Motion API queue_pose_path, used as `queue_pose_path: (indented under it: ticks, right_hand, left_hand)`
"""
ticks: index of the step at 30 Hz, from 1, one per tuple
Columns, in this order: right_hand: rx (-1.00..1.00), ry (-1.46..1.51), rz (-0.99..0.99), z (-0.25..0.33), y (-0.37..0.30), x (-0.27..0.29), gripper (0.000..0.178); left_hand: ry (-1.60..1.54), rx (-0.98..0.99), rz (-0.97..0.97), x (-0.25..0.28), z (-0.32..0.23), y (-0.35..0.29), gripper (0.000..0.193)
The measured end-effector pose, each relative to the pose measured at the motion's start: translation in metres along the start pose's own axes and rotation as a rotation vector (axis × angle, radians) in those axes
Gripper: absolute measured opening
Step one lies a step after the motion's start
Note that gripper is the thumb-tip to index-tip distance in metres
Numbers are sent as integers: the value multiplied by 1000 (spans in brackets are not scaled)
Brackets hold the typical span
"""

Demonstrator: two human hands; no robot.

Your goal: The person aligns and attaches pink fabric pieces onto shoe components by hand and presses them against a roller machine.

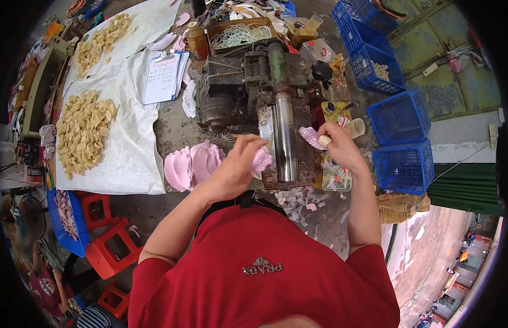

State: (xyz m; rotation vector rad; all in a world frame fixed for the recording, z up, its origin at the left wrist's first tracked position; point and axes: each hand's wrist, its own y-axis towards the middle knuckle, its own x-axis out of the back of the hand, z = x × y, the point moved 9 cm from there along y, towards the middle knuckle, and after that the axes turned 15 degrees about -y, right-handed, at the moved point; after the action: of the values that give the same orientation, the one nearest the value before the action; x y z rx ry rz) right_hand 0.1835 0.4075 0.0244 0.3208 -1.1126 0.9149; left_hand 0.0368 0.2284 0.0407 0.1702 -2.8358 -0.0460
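My left hand (236, 170) is closed around a shiny pink piece (262, 159), left of the machine's smooth metal cylinder (285, 136). On the cylinder's other side, my right hand (341, 146) grips a shiny pink piece with a pale beige end (309, 136); its exact kind is unclear. The cylinder juts toward me from a greasy green machine (277, 65). Beside my left wrist lie stacks of curved pink cut sheets (179, 168), partly hidden by my forearm.
Piles of beige chunks (85, 128) cover white sheeting (139, 175) at left, near a clipboard (163, 76). Blue crates (402, 164) stand at right, close to plastic containers (337, 174). Scraps (300, 203) litter the floor before me. Red stools (113, 249) are at lower left.
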Motion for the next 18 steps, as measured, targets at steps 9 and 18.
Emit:
queue_pose_path:
  ticks: [9, 18]
  right_hand:
    - [132, -53, -253, 44, 4, 6, 18]
    - [-134, 401, -329, -1, -7, -6, 18]
  left_hand:
    - [-118, 42, 0, -21, 10, 1, 53]
    - [406, 86, -525, 122, 39, -91, 44]
